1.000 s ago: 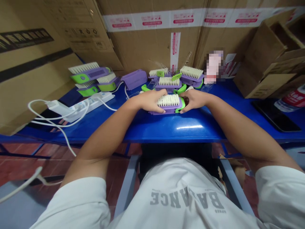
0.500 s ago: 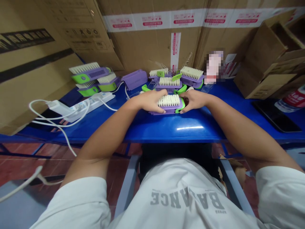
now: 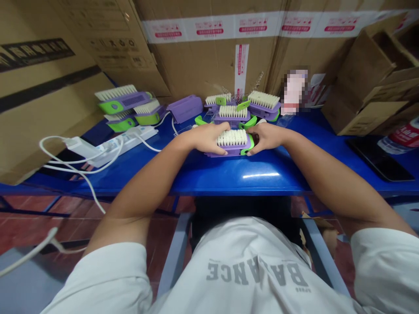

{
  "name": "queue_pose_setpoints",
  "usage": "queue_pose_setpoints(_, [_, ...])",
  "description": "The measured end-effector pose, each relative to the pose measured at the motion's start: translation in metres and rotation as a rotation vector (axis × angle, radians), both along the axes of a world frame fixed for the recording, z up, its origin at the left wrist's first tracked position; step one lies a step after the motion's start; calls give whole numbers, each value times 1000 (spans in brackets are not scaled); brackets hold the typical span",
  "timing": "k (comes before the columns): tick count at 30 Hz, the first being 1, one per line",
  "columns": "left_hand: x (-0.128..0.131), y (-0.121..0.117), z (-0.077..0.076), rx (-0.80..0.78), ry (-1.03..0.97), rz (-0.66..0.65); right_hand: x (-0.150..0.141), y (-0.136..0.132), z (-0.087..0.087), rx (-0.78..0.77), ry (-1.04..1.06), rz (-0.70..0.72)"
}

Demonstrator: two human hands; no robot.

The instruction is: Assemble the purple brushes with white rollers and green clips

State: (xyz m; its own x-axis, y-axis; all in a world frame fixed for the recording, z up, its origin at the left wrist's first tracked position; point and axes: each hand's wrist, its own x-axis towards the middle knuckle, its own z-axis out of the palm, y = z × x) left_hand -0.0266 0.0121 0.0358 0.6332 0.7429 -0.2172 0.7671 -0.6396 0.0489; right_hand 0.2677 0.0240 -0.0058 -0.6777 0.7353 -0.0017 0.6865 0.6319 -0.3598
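A purple scrub brush (image 3: 232,138) lies bristles up on the blue table (image 3: 209,176), its white bristles showing between my hands. My left hand (image 3: 212,138) is closed around its left end, thumb on top by the bristles. At the other end, my right hand (image 3: 264,137) grips the green end part (image 3: 246,151) between thumb and fingers. Just behind it sits another purple brush (image 3: 233,114), with a loose-looking green piece (image 3: 248,123) at its right. The underside of the held brush is hidden.
More brushes (image 3: 118,102) are stacked at the left, behind a white power strip (image 3: 121,144) with looping cables. A purple part (image 3: 185,109) lies at the back. Cardboard boxes (image 3: 209,65) wall the rear. On the right are a black phone (image 3: 379,158), a bottle (image 3: 401,137) and an open carton (image 3: 363,87).
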Motion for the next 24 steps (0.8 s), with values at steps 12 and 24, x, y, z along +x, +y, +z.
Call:
queue_pose_setpoints(12, [1, -1, 1, -1, 4, 2, -2, -3, 2, 8, -12, -26])
queue_pose_setpoints(24, [0, 1, 0, 3, 3, -10, -6, -5, 4, -11, -32, -58])
